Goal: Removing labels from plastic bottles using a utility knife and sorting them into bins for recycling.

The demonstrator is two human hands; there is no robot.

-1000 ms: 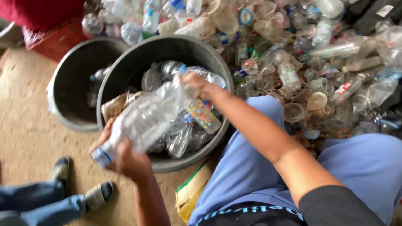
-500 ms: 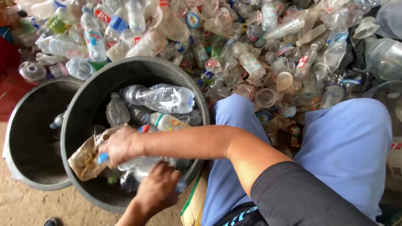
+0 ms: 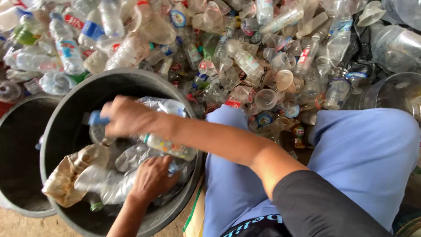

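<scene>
Seemingly mid-way through loading clear bottles into the large round dark grey plastic tub (image 3: pixel 131 75), already well filled. Reaching across with the right hand (image 3: pixel 127 117), fingers (image 3: pixel 115 131) clamped round the neck of a clear plastic bottle with a blue cap (image 3: pixel 97 131), held over the tub's left side. Pressing down with the left hand (image 3: pixel 151 177) on crushed clear plastic bottles (image 3: pixel 105 186) lower in the tub, fingers bent into them; cannot tell whether gripping or only pushing. Calls next, probably, for loosening the right fingers over a gap and keeping the load pressed flat. Beyond the rim, a loose heap of clear bottles and cups (image 3: pixel 263 57).
</scene>
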